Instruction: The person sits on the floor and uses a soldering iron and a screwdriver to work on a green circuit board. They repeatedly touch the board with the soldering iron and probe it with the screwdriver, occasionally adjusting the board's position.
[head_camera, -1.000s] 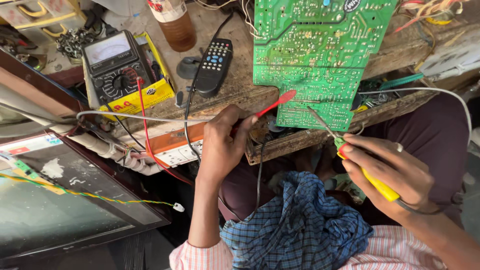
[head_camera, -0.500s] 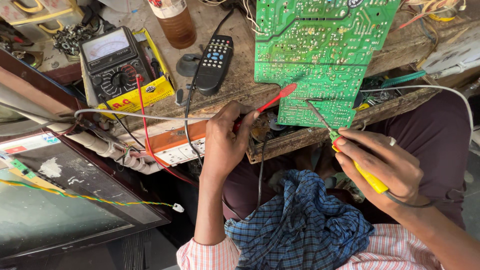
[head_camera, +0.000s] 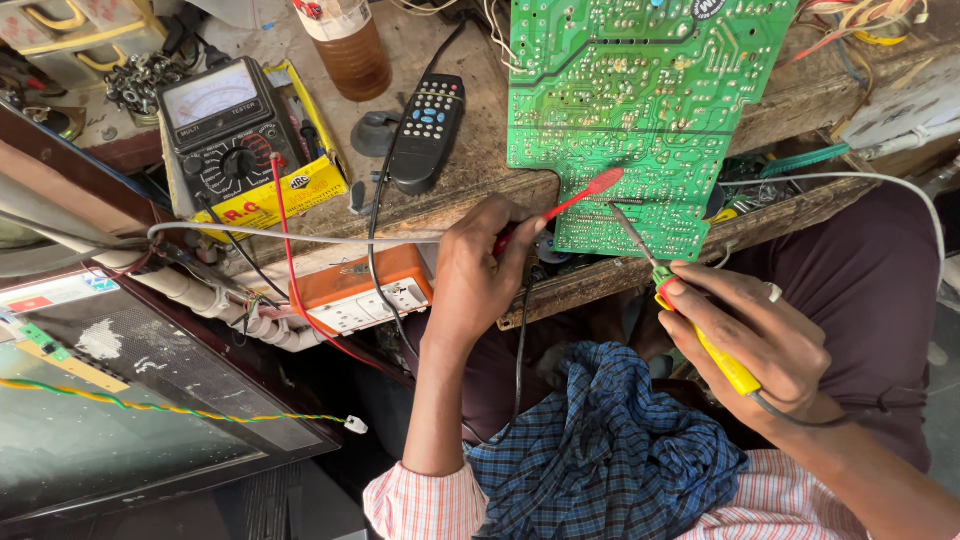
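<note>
Circuit board (head_camera: 640, 110) top beyond frame

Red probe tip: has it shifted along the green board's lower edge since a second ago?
Yes, slightly. The red probe tip now sits higher on the green circuit board, further from its bottom edge.

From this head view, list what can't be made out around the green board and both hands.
- Circuit board: top cut off by frame edge.
- Red probe: grip hidden inside left hand.
- Yellow-handled tool: rear hidden under right hand.
- Solder joints the tips touch: too small.
</note>
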